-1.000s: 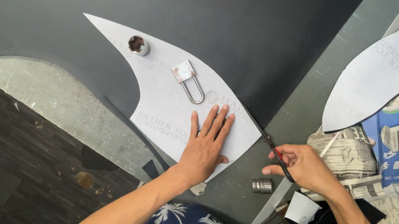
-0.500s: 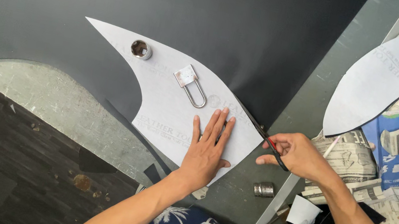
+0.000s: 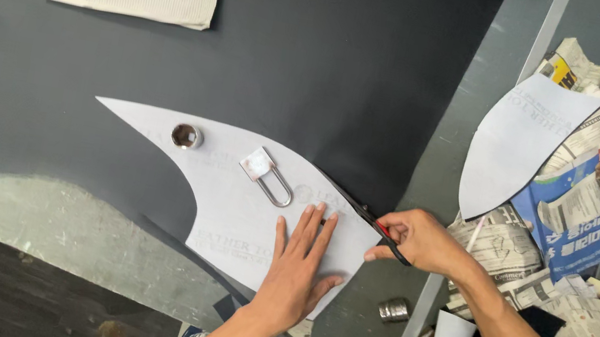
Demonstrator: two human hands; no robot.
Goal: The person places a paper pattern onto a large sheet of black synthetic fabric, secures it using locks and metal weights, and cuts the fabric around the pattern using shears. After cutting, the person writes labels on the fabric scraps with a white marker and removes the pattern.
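Since the earlier frame, the right hand [image 3: 423, 241] has shifted left to the pattern's right edge, gripping black-handled scissors [image 3: 365, 217] whose blades lie along that edge, pointing up-left. Left hand [image 3: 297, 263] presses flat, fingers [image 3: 309, 232] spread, on the pale grey pointed paper pattern [image 3: 229, 197]. It lies on black sheet material [image 3: 296, 53] over the bench, long axis running left to right, sharp tip pointing left. Weighing it down are a round metal socket [image 3: 186, 136] and a silver padlock [image 3: 267, 173].
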